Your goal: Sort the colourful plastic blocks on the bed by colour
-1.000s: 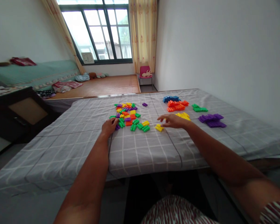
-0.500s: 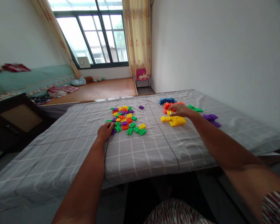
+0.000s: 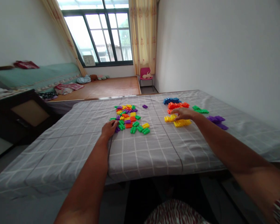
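My left hand (image 3: 109,128) rests at the near left edge of a mixed pile of plastic blocks (image 3: 127,122), in green, orange, yellow and purple. Its fingers are curled together beside green and purple pieces; what they hold, if anything, is hidden. Over on the right, my right hand (image 3: 184,114) hovers low above the yellow blocks (image 3: 182,123), thumb and index finger apart around the left end of that group. Orange blocks (image 3: 178,106) lie just behind the hand, partly covered by its fingers.
Dark blue blocks (image 3: 171,100) sit behind the orange ones. Green blocks (image 3: 200,109) and purple blocks (image 3: 216,122) lie farther right. One purple block (image 3: 145,106) is alone mid-table. A grey checked cloth (image 3: 144,155) covers the table; a white wall (image 3: 219,56) rises at right.
My right hand has lowered onto the yellow group, and the yellow block at its fingertips now sits level with the others. My left hand stays by the pile. The view has shifted slightly.
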Demonstrator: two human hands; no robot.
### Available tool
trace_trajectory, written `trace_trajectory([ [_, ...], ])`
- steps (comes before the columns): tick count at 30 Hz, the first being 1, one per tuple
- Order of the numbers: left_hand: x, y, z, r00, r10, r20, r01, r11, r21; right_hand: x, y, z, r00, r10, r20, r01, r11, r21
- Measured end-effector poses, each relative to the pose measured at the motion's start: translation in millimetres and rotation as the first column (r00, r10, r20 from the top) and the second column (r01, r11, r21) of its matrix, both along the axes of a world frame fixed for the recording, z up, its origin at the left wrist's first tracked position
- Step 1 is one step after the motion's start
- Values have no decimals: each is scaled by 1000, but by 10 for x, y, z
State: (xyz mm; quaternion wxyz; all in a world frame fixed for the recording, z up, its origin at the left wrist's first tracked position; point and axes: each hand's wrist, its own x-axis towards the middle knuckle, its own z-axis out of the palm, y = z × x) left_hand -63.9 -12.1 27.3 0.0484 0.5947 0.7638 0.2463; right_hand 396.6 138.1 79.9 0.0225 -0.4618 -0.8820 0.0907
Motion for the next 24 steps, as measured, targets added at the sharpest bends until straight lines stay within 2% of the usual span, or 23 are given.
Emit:
trace_trajectory([
  [2,1,7,-5,1000,7,-5,-7,1000,0,-120,-56,53,1000,5,-17,-3,997,76],
  [4,5,10,-7,1000,15,-7,-15,1000,0,-374,-185,72,997,36,-66,-25,988,153],
  [6,9,5,-7,1000,16,-5,-16,1000,6,-732,-363,36,979,170,-115,-148,973,176],
  [9,14,-15,-9,1000,3,2,-3,1000,21,-1277,-601,-97,902,415,-121,-395,905,158],
  [12,21,-36,-10,1000,-9,13,9,999,38,-1579,-686,-226,874,478,-85,-469,876,111],
  [15,24,-39,-12,1000,-14,21,13,999,47,-1574,-665,-283,870,485,-86,-479,874,81],
  [20,4,-11,-19,1000,-16,25,15,999,35,-1265,-723,-279,905,416,-87,-403,905,134],
  [24,-15,6,-27,1000,-14,13,14,999,40,-1023,-826,-221,893,447,-55,-439,890,120],
])
